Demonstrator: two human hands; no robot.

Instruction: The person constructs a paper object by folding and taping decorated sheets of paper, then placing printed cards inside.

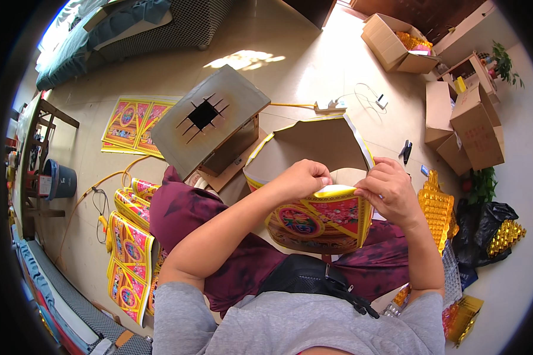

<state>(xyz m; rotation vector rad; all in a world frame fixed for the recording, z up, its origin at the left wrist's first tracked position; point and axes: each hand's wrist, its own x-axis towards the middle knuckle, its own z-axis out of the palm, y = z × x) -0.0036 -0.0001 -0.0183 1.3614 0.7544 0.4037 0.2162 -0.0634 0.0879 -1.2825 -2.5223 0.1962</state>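
Note:
A printed paperboard box (313, 222), red and yellow with a round emblem, stands open-topped between my knees. Its grey inner side shows, and a white-and-yellow folded edge runs round the rim. My left hand (308, 179) pinches the near rim from the left. Close by on the right, my right hand (388, 188) grips the rim at the near right corner. Between the two hands lies a folded white-and-yellow flap (335, 191). Part of the rim is hidden behind my fingers.
A metal-topped stand (173, 128) with a square slotted hole is ahead on the left. Printed sheets (131, 266) lie at left, crossed nearby by an orange cord (98, 183). Cardboard boxes (477, 128), gold foil pieces (435, 213) and a black plastic bag (471, 235) are at right.

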